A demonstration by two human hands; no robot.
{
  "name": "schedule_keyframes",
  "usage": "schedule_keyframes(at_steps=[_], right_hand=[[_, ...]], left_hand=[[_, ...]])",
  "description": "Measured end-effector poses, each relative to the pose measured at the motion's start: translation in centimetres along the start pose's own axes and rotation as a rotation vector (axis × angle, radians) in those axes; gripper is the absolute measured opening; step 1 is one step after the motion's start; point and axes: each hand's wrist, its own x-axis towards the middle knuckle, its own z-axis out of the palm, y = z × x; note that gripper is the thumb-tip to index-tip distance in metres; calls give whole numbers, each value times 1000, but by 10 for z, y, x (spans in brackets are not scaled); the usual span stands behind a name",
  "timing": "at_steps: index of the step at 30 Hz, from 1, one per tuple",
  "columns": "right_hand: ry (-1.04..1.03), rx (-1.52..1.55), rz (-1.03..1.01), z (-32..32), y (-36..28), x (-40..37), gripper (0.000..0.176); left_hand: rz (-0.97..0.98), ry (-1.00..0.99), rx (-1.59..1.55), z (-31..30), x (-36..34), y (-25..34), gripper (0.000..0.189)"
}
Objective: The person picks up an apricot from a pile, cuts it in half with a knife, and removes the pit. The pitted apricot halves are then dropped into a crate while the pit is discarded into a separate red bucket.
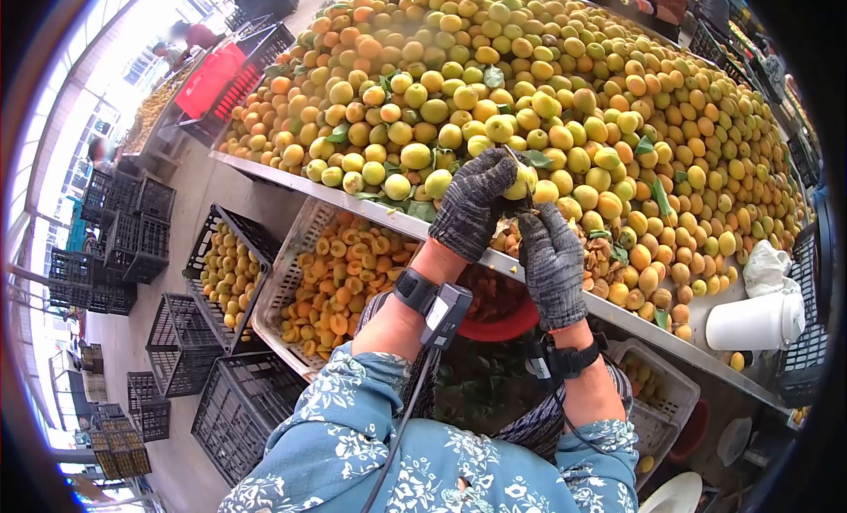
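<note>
In gray knit gloves, both my hands meet above the front edge of a metal-rimmed table (401,220) heaped with apricots (609,134). My left hand (476,202) is closed around a yellow-green apricot (520,183). Close beside it, my right hand (553,262) has its fingers bent around a thin, dark, blade-like tool (530,198), which touches the fruit; its handle is hidden. Brownish scraps (506,238) lie by the fingers. Below my wrists is a red basin (520,326) with reddish-brown pieces in it, partly hidden by my arms.
A white crate (265,306) of halved apricots stands left of my lap. Beyond it are a black crate (219,215) of whole apricots and stacked black crates (243,416). On the table's right lie a white bucket (756,321) and a plastic bag (769,270). Other people work farther back.
</note>
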Motion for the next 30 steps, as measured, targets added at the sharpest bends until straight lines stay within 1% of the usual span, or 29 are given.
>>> schedule_keyframes(at_steps=[1, 2, 4, 6, 7, 8, 9, 10, 11, 15, 16, 17, 18, 20, 21, 22, 24, 25, 26, 28, 29, 30], right_hand=[[10, 63, 50, 1, -2, 0, 17], [9, 66, 51, 0, -5, 0, 17], [-47, 334, 413, -4, -12, -1, 17], [-34, 323, 411, -4, -8, -5, 16], [-20, 309, 409, -3, -5, -7, 16], [-20, 311, 409, -3, -1, -7, 16], [-17, 181, 293, -2, 3, -8, 15], [-14, 49, 176, -2, 5, -8, 15], [-25, 36, 139, -3, 4, -7, 14], [-21, 90, 172, -3, 3, -7, 14], [-22, 172, 218, -2, 0, -6, 14], [-24, 253, 264, -2, -2, -5, 14], [-22, 253, 266, 0, -5, -3, 14], [54, 438, 327, 4, -13, 3, 16], [19, 399, 300, 1, -16, 6, 16], [22, 396, 297, 0, -14, 6, 16], [24, 318, 277, 2, -4, 7, 17], [4, 220, 158, 1, 3, 8, 17], [4, 220, 159, 1, 7, 8, 17], [41, 224, 154, 1, 3, 8, 17], [39, 221, 158, 1, 2, 7, 17], [47, 207, 161, 1, 1, 5, 17]], left_hand=[[1, 1, 3, -1, 1, -1, 33], [37, 30, 36, -1, 1, -3, 32], [73, 59, 70, -6, 4, -6, 31], [209, 67, 116, -8, 11, -5, 25], [208, 67, 117, -7, 10, -2, 25], [161, 109, 47, -7, 9, 3, 24], [113, 152, -23, -4, 7, 8, 24], [112, 152, -23, -3, 7, 9, 24], [77, 140, -56, -2, 7, 9, 25], [-21, 93, -91, 5, 4, 13, 28], [-22, 92, -90, 3, 4, 11, 28], [-52, 80, -119, 1, 4, 8, 33], [-81, 69, -148, 1, 4, 4, 38], [-17, 192, 27, 12, 0, -14, 40], [-131, 167, -112, 11, 2, -11, 42], [-131, 161, -114, 7, 5, -13, 42], [1, 75, 138, -8, 11, -17, 44], [76, 35, 376, -15, 13, -16, 45], [75, 35, 376, -20, 12, -19, 45], [114, -55, 536, 11, 2, 1, 39], [70, -60, 456, 9, 2, 0, 32], [68, -58, 455, 9, 1, -1, 32]])
